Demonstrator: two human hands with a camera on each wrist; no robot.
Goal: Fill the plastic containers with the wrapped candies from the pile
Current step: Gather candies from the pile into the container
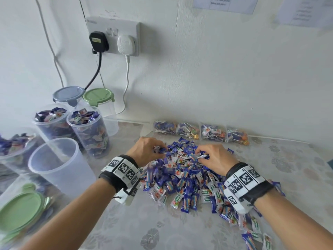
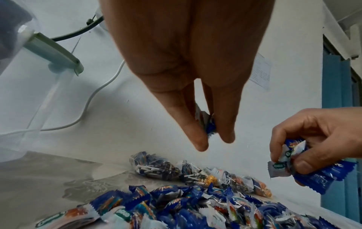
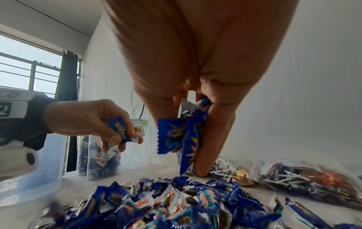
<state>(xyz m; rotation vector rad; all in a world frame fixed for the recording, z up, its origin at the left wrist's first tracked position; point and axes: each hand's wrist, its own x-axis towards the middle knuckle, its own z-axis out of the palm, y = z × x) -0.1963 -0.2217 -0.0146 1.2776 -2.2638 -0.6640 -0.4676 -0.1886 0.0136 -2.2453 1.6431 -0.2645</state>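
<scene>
A pile of blue and white wrapped candies (image 1: 189,175) (image 2: 195,207) (image 3: 176,206) lies on the table in front of me. My left hand (image 1: 153,148) (image 2: 210,136) hovers over the pile's far left edge and holds wrapped candies (image 2: 207,124) (image 3: 119,131) in its curled fingers. My right hand (image 1: 207,154) (image 3: 184,148) is over the pile's far right part and grips a bunch of blue wrapped candies (image 3: 182,136) (image 2: 313,168). An empty clear container (image 1: 61,165) stands to the left of my left wrist. Three candy-filled containers (image 1: 88,130) stand behind it.
Two lidded tubs (image 1: 98,98) stand by the wall under a socket with plugs and cables (image 1: 115,40). Green lids (image 1: 19,210) lie at the front left. Several clear bags of lollipops (image 1: 201,132) (image 3: 293,175) line the wall behind the pile.
</scene>
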